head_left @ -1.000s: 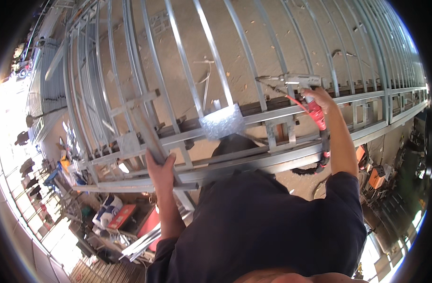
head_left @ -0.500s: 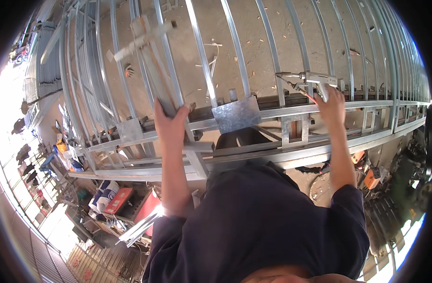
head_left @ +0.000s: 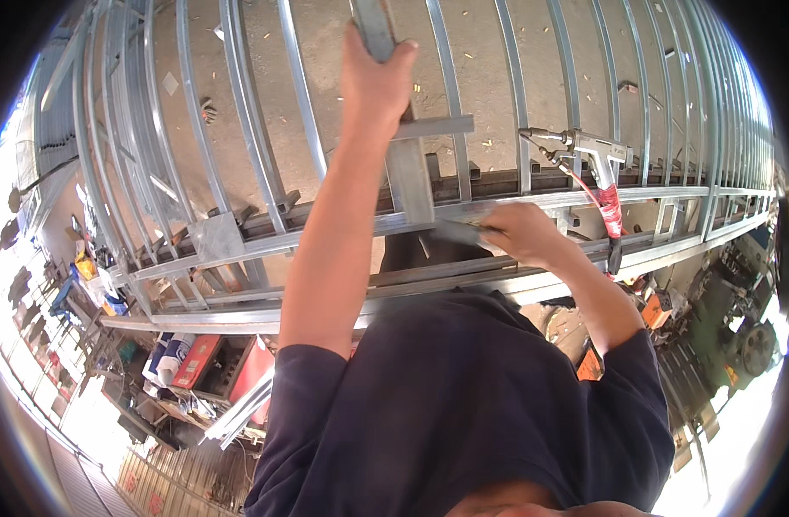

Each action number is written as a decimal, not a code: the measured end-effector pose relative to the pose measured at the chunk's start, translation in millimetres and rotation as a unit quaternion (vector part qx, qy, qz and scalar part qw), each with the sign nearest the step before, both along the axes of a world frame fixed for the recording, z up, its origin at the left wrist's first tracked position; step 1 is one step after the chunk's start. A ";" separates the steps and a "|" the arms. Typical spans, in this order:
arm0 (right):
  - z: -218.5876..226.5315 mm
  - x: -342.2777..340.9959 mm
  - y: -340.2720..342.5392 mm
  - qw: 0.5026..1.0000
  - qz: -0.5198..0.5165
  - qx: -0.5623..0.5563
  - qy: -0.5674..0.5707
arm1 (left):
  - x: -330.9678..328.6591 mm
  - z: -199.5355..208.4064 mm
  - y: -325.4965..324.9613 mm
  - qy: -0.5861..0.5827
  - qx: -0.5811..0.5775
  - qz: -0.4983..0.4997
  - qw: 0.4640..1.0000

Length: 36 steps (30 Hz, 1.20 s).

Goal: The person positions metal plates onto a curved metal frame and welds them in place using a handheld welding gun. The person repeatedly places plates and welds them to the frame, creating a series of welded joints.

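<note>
My left hand (head_left: 379, 90) is closed around a flat grey metal bar with crosspieces (head_left: 409, 177). The bar stretches from beyond that hand to the near rail (head_left: 325, 239) of a metal frame. Just right of the bar's near end, my right hand (head_left: 528, 234) pinches a thin metal plate (head_left: 457, 233), seen almost edge-on and blurred. A grey pistol-shaped torch (head_left: 603, 153) with a red-wrapped grip lies across the frame to the right, with neither hand on it. Another square metal plate (head_left: 217, 239) rests on the rail at the left.
Several upright metal bars (head_left: 450, 95) run away from the rail over a concrete floor. Near my left side is a red tool cabinet (head_left: 198, 362). An orange box (head_left: 658, 310) sits at the right, beyond my right arm.
My right hand has let go of the torch, moved left and lifted the metal plate from the rail. My left hand has carried the flat bar to the right and farther away.
</note>
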State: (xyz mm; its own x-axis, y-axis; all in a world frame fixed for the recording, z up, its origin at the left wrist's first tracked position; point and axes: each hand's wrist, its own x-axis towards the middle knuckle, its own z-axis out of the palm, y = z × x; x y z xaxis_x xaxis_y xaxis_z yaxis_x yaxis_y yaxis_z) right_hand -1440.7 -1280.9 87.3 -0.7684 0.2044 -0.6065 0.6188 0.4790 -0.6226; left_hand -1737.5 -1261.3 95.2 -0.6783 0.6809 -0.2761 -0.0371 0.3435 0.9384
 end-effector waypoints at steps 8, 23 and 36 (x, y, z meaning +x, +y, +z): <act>12.7 104.9 -2.9 0.959 -0.235 -0.143 -0.066 | 29.3 -98.0 24.8 0.042 -0.126 -0.033 0.991; 25.1 51.5 38.7 0.906 -0.387 -0.173 0.017 | 38.6 -110.9 32.4 0.077 -0.160 -0.056 0.982; 35.6 -82.0 140.5 0.716 -0.614 -0.245 0.223 | 32.4 -97.4 27.4 0.136 -0.123 -0.051 0.982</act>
State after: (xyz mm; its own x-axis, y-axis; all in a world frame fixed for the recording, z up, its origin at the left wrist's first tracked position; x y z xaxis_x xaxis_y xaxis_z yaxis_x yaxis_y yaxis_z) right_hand -1522.6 -1140.4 122.9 -0.3311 0.7386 -0.5872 0.0740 -0.6001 -0.7965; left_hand -1705.2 -1234.0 -2.1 -0.6818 0.6842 -0.2589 0.2495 0.5501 0.7969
